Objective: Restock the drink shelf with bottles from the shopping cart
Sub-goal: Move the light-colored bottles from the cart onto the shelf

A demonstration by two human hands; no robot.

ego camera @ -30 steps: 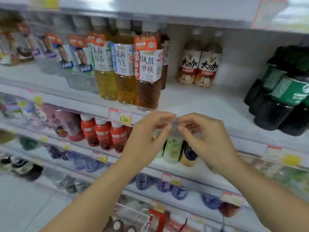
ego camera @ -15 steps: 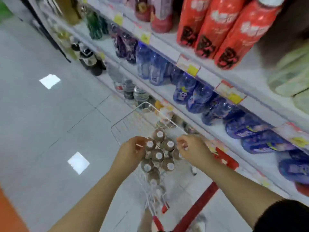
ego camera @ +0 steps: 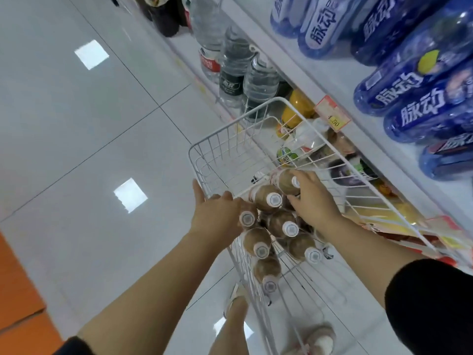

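Bottles (ego camera: 277, 222) of a brown drink, each with a white cap, stand close together in the near part of the white wire cart (ego camera: 217, 155). Their labels are too blurred for reading. On the shelf (ego camera: 332, 80) at the right are blue bottles (ego camera: 409, 80) with the white writing 脉动, and a price tag (ego camera: 332, 114) on the shelf edge ends in .50. Farther away, clear water bottles (ego camera: 258, 80) carry a red label and a black one.

My right hand (ego camera: 312, 201) comes in from the near right. Its fingers curl over the top of the farthest brown bottle (ego camera: 285, 183) and hold it just by the cap. My left hand (ego camera: 217, 216) shows its back, with the thumb spread toward the cart rim and the fingers bent down against the bottle at the left of the group (ego camera: 247, 218). Whether it really grips this one, I cannot tell.
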